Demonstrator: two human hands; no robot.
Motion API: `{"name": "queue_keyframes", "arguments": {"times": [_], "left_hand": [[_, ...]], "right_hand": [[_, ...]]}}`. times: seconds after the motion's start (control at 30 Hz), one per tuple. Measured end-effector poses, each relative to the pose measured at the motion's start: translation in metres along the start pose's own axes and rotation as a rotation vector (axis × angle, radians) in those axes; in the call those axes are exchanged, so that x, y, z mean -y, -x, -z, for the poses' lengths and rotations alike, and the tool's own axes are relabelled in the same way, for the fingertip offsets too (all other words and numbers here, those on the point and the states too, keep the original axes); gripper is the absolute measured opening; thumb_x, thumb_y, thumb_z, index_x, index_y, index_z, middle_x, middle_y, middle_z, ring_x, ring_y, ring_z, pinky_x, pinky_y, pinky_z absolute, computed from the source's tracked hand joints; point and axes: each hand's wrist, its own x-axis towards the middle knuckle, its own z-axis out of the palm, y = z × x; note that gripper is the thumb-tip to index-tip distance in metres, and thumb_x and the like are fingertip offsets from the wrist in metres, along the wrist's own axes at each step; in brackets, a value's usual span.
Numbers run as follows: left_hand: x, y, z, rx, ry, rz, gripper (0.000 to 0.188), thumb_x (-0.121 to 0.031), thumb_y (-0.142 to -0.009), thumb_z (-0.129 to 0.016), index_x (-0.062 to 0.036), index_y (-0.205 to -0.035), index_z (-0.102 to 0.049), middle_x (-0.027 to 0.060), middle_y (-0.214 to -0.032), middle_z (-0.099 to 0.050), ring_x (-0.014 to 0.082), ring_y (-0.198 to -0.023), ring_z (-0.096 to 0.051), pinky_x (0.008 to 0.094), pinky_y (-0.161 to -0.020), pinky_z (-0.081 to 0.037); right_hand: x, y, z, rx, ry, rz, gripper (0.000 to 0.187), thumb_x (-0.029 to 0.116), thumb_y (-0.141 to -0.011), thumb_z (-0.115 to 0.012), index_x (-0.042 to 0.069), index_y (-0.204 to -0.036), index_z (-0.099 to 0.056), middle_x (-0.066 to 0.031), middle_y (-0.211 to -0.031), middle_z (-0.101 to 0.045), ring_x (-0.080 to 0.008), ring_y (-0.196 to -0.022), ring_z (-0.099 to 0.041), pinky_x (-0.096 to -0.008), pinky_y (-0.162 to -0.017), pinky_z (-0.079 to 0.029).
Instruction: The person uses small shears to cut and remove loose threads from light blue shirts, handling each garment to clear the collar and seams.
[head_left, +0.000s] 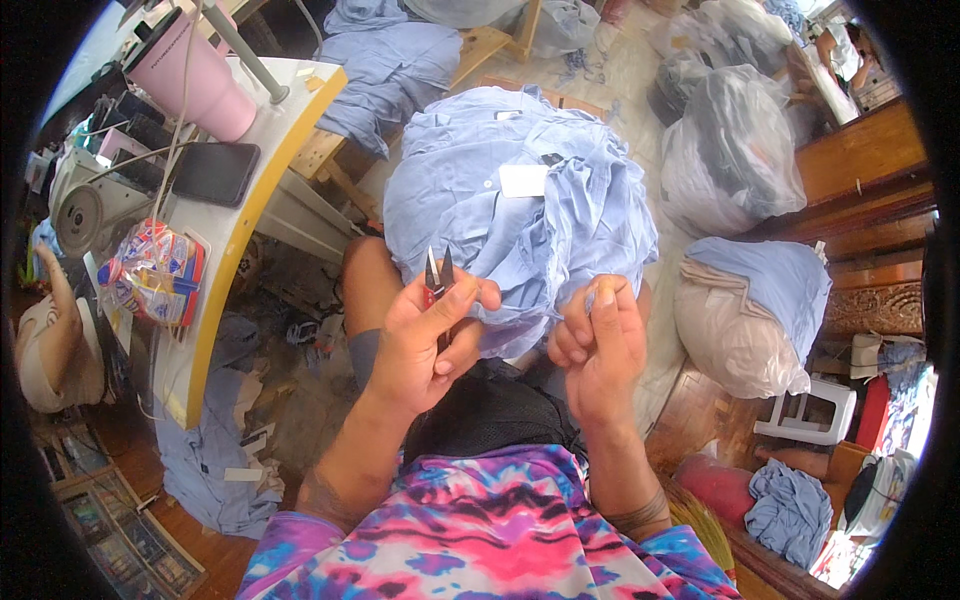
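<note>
My left hand is closed around a pair of thread snips, whose dark blades point up and away from me, slightly apart. Across from it, my right hand pinches a small bit of light blue cloth between thumb and forefinger. A large heap of light blue garments is piled in front of me, just beyond both hands. On the heap lies a white tag, and small buttons show on the fabric. The snips' handles are partly hidden by my fingers.
At left, a white table with a yellow edge bears a pink tumbler, a phone and a plastic-wrapped packet. Stuffed plastic bags and a cloth-topped bundle stand at right, near a white stool. Another person's arm shows far left.
</note>
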Motion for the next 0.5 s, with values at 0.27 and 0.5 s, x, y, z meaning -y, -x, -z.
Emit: {"name": "queue_keyframes", "arguments": {"times": [0.27,0.5], "left_hand": [[-0.010,-0.005,0.001,-0.038,-0.021,0.026,0.013,-0.018,-0.107,-0.057,-0.0057,-0.103,-0.058,0.0096,-0.106,-0.065,0.0010,-0.045,-0.037,0.0181,-0.036,-0.029],[-0.007,-0.010,0.005,-0.011,0.019,0.070,0.018,-0.017,-0.109,-0.051,-0.0021,-0.103,-0.058,0.0073,-0.100,-0.062,0.0008,-0.044,-0.036,0.0176,-0.034,-0.029]], "right_hand": [[0.006,-0.004,-0.008,0.031,-0.037,-0.005,0.020,0.029,-0.113,-0.045,0.010,-0.104,-0.044,-0.0011,-0.073,-0.045,-0.0067,-0.055,-0.036,-0.0229,-0.050,-0.033],[0.002,-0.004,-0.008,-0.002,-0.002,-0.033,0.020,0.030,-0.112,-0.047,0.013,-0.102,-0.046,0.0017,-0.074,-0.042,-0.0056,-0.056,-0.034,-0.0226,-0.052,-0.031]]}}
